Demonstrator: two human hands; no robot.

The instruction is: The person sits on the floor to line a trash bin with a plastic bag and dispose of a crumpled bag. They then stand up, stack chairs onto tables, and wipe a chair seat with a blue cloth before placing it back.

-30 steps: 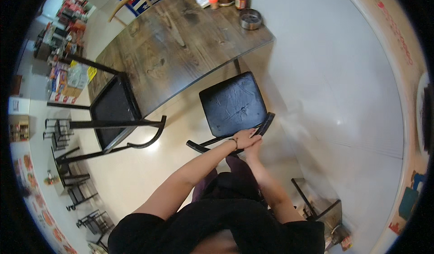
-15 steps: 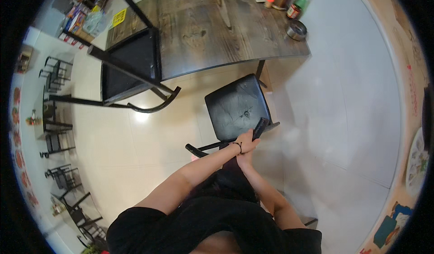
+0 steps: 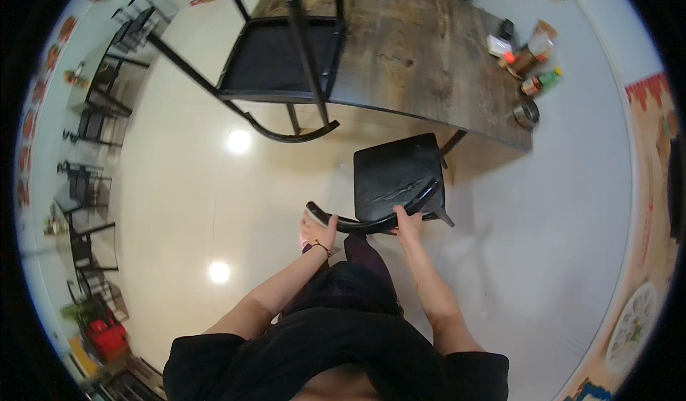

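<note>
A black chair (image 3: 393, 172) with a cushioned, creased seat stands upright in front of me, its curved backrest towards me. My left hand (image 3: 319, 231), a dark band at its wrist, is closed round the left end of the backrest rail. Further right along the same rail, my right hand (image 3: 408, 224) grips it with the thumb on top. The seat's far edge lies close to the near side of a dark wood-grain table (image 3: 421, 51). A second black chair (image 3: 282, 58) rests upside down at the table's left part, its legs pointing up and its curved backrest hanging below the edge.
On the table's right end are a green-capped bottle (image 3: 543, 81), a metal ashtray (image 3: 526, 113), a brown container (image 3: 527, 59) and a white tissue pack (image 3: 498, 45). A white wall (image 3: 543, 208) runs along the right. More black chairs (image 3: 89, 126) line the left side.
My hands were together at the right of the backrest; now they are apart, the left at its left end. The table and upturned chair have shifted right in view.
</note>
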